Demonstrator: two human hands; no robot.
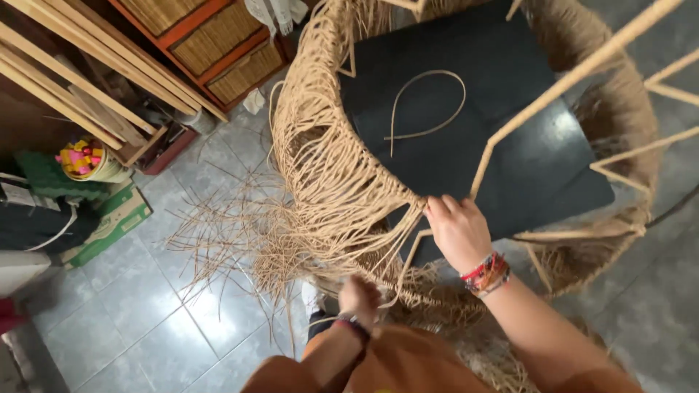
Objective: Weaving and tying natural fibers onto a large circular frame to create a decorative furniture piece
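Right hand (457,231), fingers curled, grips a bundle of strands (342,211) at the rim of a part-woven chair (619,116). Left hand (360,298), fisted below it, pinches loose strands. Beneath: grey tiled floor (138,306); shelves (211,44) beyond.

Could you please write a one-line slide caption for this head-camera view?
Right hand grips tan rattan strands on a round woven frame; left hand holds strands below.
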